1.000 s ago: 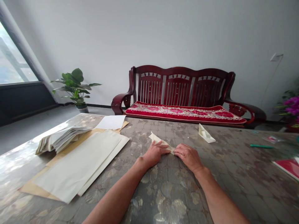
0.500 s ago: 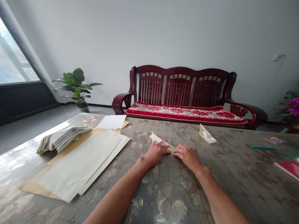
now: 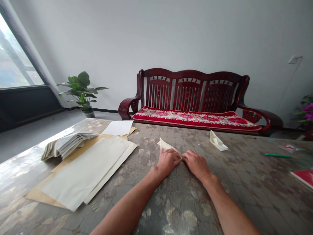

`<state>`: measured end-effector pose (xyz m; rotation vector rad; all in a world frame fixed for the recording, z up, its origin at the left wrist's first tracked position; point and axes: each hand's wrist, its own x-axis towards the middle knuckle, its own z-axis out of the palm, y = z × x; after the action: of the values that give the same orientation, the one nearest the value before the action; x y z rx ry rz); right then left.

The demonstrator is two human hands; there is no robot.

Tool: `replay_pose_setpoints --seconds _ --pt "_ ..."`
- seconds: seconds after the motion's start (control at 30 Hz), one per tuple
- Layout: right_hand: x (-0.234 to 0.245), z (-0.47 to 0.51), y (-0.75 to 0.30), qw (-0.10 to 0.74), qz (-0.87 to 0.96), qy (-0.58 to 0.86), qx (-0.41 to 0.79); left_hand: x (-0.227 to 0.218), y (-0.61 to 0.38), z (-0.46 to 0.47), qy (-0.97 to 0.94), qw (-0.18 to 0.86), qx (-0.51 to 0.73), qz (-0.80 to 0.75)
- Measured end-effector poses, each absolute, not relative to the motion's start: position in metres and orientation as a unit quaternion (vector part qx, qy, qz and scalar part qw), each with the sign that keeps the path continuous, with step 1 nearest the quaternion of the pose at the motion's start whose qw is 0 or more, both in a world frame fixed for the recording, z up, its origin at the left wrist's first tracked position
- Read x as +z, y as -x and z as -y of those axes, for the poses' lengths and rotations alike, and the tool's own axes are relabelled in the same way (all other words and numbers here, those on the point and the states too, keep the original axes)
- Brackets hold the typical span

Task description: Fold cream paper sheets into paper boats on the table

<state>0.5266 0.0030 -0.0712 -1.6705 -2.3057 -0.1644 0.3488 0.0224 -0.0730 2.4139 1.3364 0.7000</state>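
Note:
A small cream folded paper [image 3: 165,145] lies on the patterned table [image 3: 186,202] in the middle of the view. My left hand [image 3: 168,162] and my right hand [image 3: 196,164] meet over its near end, fingers curled and pressed down on it, so most of the paper is hidden beneath them. Only its far pointed end sticks out beyond my left fingers. Both forearms reach in from the bottom edge.
Large cream sheets [image 3: 86,172] on brown card lie to the left, with a stack of folded papers [image 3: 66,144] behind them. A finished folded paper shape [image 3: 217,141] sits at the back right. A green pen [image 3: 277,155] and red booklet [image 3: 305,177] lie far right. A wooden bench [image 3: 195,101] stands beyond the table.
My hands have drawn closer together over the folded paper, and the left fingers have curled in. The view has shifted slightly.

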Motion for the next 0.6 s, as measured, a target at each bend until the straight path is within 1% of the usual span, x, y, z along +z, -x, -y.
replay_pose_setpoints --seconds 0.13,0.3,0.37,0.47,0.6 --pt "-0.073 -0.004 -0.529 0.160 0.790 0.592 -0.029 -0.070 -0.364 -0.021 -0.802 0.134 0.246 -0.528" --pt "-0.079 -0.005 -0.536 0.246 0.752 0.606 0.084 -0.074 -0.367 -0.022 -0.790 0.133 0.258 -0.539" --pt "-0.081 -0.006 -0.537 0.267 0.727 0.622 0.120 -0.075 -0.366 -0.022 -0.791 0.133 0.256 -0.539" --pt "-0.085 -0.009 -0.535 0.279 0.708 0.634 0.138 -0.073 -0.365 -0.022 -0.793 0.131 0.248 -0.540" --pt "-0.086 -0.012 -0.531 0.274 0.699 0.648 0.130 -0.071 -0.366 -0.021 -0.793 0.129 0.241 -0.545"
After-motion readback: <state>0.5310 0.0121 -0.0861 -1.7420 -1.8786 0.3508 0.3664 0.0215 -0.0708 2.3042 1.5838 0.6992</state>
